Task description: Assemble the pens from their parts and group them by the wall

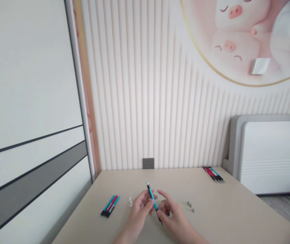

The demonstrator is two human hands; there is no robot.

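Note:
A slim blue-and-black pen (152, 196) stands tilted between my hands above the table, its clip end pointing up and away. My left hand (141, 208) pinches the blue barrel between thumb and fingers. Lower down, the thumb and curled fingers of my right hand (170, 213) close on the black part, while its index finger sticks out. Small dark bits show by the right fingers, too hidden to name. Left of my hands lie several blue and red pen barrels (110, 206) and small white pieces (130, 202). Small grey cone-shaped pieces (190, 205) lie to the right.
Several red, blue and black pens (213, 174) lie side by side at the far right corner of the beige table (84, 223). A dark wall socket (148, 163) sits just above the back edge. A white cabinet (33, 101) stands at the left, a grey-white headboard (274, 152) at the right.

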